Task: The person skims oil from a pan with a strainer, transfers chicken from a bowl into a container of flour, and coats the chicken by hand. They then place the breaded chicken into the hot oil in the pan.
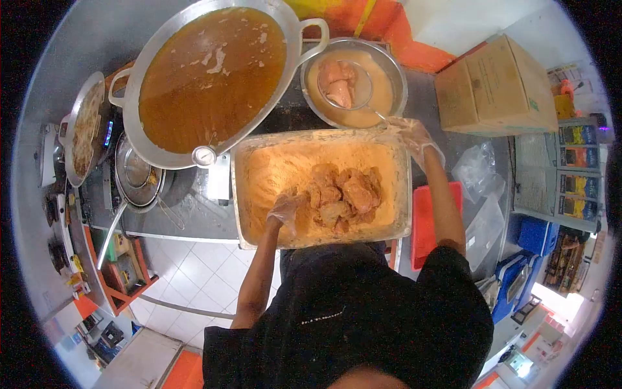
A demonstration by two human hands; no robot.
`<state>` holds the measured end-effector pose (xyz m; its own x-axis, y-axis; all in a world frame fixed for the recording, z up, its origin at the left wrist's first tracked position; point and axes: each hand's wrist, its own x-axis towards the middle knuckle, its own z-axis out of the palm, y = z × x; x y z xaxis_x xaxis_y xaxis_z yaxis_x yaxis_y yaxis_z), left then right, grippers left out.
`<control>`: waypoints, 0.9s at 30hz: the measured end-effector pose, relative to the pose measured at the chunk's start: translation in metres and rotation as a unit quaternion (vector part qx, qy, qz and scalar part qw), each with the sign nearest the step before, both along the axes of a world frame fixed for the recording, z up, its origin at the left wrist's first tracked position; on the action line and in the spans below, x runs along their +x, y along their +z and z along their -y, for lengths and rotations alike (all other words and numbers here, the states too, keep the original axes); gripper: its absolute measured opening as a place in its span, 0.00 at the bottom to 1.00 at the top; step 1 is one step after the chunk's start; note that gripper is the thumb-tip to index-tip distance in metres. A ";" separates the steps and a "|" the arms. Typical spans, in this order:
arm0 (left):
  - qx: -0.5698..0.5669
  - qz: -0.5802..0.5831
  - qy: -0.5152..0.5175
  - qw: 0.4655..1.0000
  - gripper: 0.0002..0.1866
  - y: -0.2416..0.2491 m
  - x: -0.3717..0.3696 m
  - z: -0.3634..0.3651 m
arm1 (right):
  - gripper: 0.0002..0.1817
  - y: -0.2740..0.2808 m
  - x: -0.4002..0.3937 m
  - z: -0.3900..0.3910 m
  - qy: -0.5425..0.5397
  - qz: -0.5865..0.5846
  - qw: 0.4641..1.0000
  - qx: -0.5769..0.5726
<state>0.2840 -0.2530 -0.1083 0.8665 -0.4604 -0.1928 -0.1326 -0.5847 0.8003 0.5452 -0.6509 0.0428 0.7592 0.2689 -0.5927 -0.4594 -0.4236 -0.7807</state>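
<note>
My right hand, in a clear plastic glove, is closed around the handle of a wire strainer. Pieces of raw chicken lie in the strainer, which rests in a steel bowl of pale orange liquid. My left hand, gloved too and dusted with flour, is down in a large metal tray of orange-tinted flour. Its fingertips touch the left side of a heap of coated chicken pieces; flour hides how far they are bent.
A wide pan of brown oil with a dial thermometer stands beyond the tray at left. Strainers and another pan are further left. At right are a cardboard box, a red tray and plastic bags.
</note>
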 end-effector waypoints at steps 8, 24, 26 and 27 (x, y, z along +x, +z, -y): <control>0.228 0.077 -0.086 0.967 0.28 0.063 0.031 0.011 | 0.22 0.029 -0.067 -0.010 -0.158 0.083 0.983 0.044; 0.147 -0.016 -0.164 0.975 0.40 0.071 0.037 -0.009 | 0.17 0.118 -0.100 -0.069 -0.160 0.212 0.963 -0.055; 0.149 -0.041 -0.180 0.972 0.39 0.084 0.040 -0.006 | 0.16 0.105 -0.098 -0.070 -0.166 0.211 0.963 -0.023; 0.144 -0.042 -0.177 0.973 0.36 0.069 0.041 -0.006 | 0.16 0.087 -0.094 -0.071 -0.168 0.209 0.963 -0.003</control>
<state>0.3249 -0.2472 -0.0394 0.6395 -0.6428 -0.4218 -0.3073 -0.7166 0.6261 0.4509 -0.5801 0.1295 0.9756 -0.0366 -0.2164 -0.2169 -0.3102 -0.9256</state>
